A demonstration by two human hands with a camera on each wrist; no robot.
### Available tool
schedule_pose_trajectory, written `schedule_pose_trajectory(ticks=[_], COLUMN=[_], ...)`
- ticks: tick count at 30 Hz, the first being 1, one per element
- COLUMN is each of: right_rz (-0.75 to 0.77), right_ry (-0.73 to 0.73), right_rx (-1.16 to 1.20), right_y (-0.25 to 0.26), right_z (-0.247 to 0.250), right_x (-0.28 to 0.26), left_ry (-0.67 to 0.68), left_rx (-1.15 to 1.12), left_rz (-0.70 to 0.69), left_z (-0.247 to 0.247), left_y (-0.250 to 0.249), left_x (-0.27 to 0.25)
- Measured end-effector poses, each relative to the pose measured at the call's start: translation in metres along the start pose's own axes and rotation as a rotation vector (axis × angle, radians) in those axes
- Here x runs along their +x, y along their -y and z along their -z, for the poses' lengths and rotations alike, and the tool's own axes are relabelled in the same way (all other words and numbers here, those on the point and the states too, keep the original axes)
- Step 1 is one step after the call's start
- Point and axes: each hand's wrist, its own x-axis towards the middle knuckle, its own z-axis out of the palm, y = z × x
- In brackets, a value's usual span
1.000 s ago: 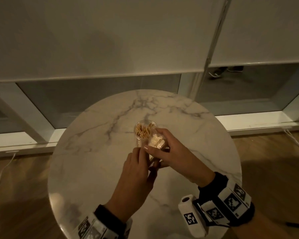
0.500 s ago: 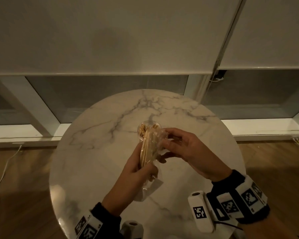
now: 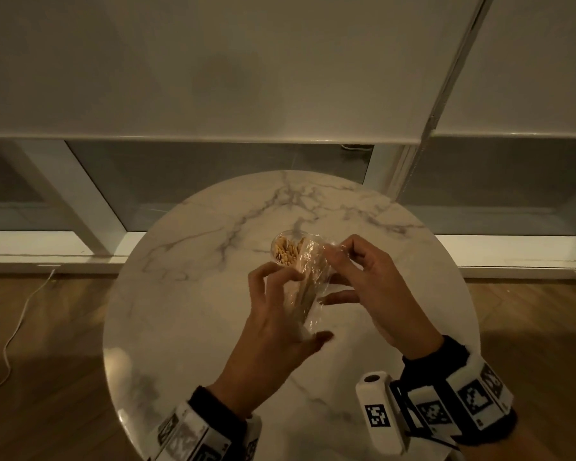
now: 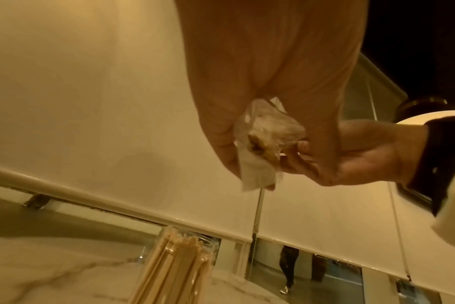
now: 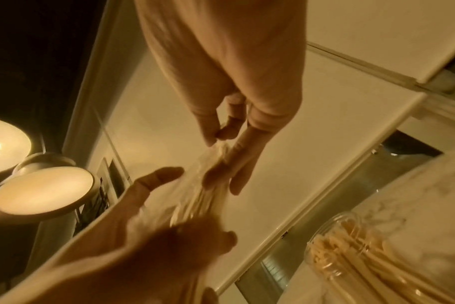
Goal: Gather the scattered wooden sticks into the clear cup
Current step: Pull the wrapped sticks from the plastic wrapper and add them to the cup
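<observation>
A clear cup (image 3: 288,250) stands mid-table, holding several wooden sticks upright; it also shows as the cup (image 4: 181,269) and the cup (image 5: 364,259). Just in front of it my left hand (image 3: 281,306) holds a bundle of sticks (image 3: 308,287) in clear plastic wrap, thumb under its near end. My right hand (image 3: 341,261) pinches the wrap's far end beside the cup rim. In the wrist views the wrap (image 4: 266,142) is squeezed between my fingers, and the bundle (image 5: 195,202) runs from my right fingertips (image 5: 221,133) to my left palm (image 5: 153,230).
The round marble table (image 3: 187,294) stands close to a low window wall with white blinds (image 3: 213,78). Wood floor lies on both sides, with a white cable (image 3: 17,327) at the left. Lit round lamps (image 5: 42,193) show in the right wrist view.
The bundle has been lifted away from the cup and stretched out between my hands. My right hand has shifted to the wrap's far end; my left now supports the bundle from below.
</observation>
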Motion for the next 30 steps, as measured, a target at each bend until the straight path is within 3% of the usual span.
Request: schedule_pose_trajectory(ticks=[3, 6, 13, 19, 23, 26, 30], right_rz=[-0.024, -0.055, 0.019, 0.043, 0.113, 0.225, 0.279], right_ry=[0.023, 0.009, 0.022, 0.119, 0.11, 0.093, 0.069], right_rx=[0.134, 0.248, 0.148, 0.117, 0.057, -0.044, -0.171], right_y=[-0.005, -0.012, -0.015, -0.009, -0.009, -0.012, -0.016], right_z=[0.0, 0.002, 0.004, 0.013, 0.015, 0.013, 0.007], right_x=[0.001, 0.001, -0.002, -0.003, -0.001, -0.002, -0.003], left_ry=[-0.096, -0.087, -0.248, -0.329, -0.259, -0.085, 0.038], left_rx=[-0.054, -0.176, -0.421, -0.598, -0.768, -0.904, -0.811], left_rz=[0.013, 0.024, 0.187, 0.303, 0.395, 0.471, 0.474], left_z=[-0.003, 0.0, 0.007, 0.016, 0.016, 0.016, 0.015], left_y=[0.001, 0.001, -0.015, -0.015, -0.014, -0.012, -0.008], left_x=[0.002, 0.004, 0.007, 0.012, 0.009, 0.008, 0.01])
